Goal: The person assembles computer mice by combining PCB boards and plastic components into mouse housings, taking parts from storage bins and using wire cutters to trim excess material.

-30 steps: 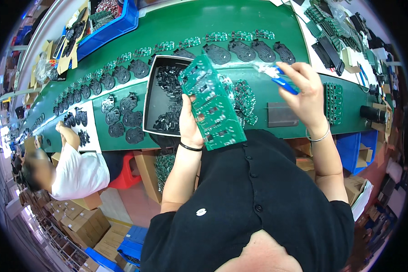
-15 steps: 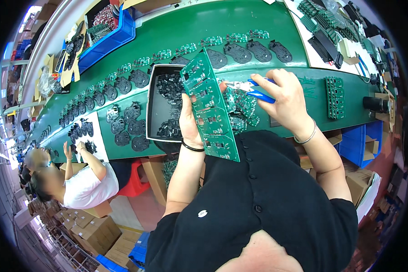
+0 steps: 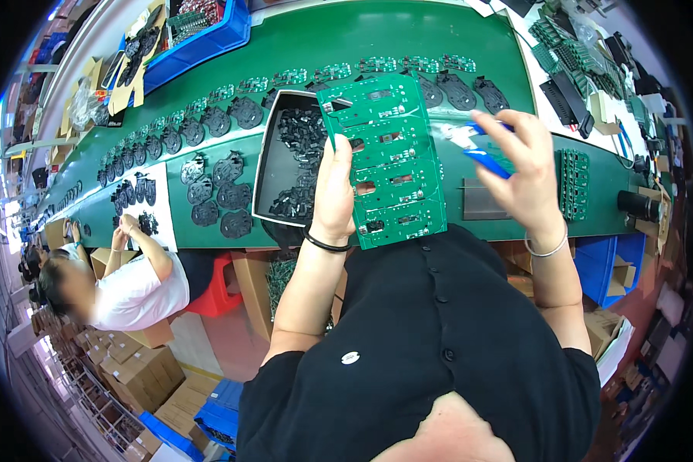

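Observation:
My left hand [image 3: 336, 189] grips a green circuit board panel [image 3: 396, 158] by its left edge, above the bench. Several joined boards make up the panel, with cut-outs and small parts on its face. To its right, my right hand [image 3: 525, 173] is closed around a pair of cutting pliers [image 3: 487, 159] with blue handles. Motion blurs the plier jaws, which point at the panel but stand apart from it. Just left of the panel is an open box [image 3: 262, 181] holding many small black parts [image 3: 296, 146]. The panel hides part of the bench behind it.
Black plastic shells [image 3: 246, 112] and small green boards [image 3: 289, 76] stand in rows along the green bench [image 3: 308, 42]. Stacked board panels [image 3: 574, 185] lie at the right, near a black cylinder [image 3: 639, 205]. At the left, a co-worker in a white shirt [image 3: 146, 292] sits at the bench.
The panel has turned so that its face shows more fully. My right hand and the pliers have moved right, away from it. The co-worker's hands have come together.

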{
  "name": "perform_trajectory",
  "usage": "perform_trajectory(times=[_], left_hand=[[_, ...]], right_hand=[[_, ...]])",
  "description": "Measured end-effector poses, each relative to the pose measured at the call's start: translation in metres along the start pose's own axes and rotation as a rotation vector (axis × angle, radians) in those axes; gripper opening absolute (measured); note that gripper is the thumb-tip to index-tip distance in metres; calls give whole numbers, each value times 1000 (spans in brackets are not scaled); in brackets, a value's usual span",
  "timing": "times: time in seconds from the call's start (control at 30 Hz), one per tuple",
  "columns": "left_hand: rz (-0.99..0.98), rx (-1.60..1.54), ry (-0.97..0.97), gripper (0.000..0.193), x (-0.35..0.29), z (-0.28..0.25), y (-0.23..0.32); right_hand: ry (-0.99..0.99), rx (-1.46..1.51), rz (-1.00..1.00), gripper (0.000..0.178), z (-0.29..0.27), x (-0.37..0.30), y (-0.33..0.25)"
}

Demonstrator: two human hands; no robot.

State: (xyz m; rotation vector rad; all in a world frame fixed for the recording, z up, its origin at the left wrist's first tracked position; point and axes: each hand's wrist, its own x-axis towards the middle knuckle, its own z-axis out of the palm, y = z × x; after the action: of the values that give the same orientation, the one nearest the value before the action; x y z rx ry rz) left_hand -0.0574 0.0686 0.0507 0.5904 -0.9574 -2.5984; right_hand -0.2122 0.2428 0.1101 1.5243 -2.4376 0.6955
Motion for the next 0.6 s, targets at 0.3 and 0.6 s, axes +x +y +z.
perform_trajectory(times=[0.3,0.6], left_hand=[[80,214,52,34,-6,9,2],[109,249,81,33,-6,12,2]], right_hand=[[-72,-60,-143,56,3,12,-20],[-108,-124,-168,57,-3,16,-22]])
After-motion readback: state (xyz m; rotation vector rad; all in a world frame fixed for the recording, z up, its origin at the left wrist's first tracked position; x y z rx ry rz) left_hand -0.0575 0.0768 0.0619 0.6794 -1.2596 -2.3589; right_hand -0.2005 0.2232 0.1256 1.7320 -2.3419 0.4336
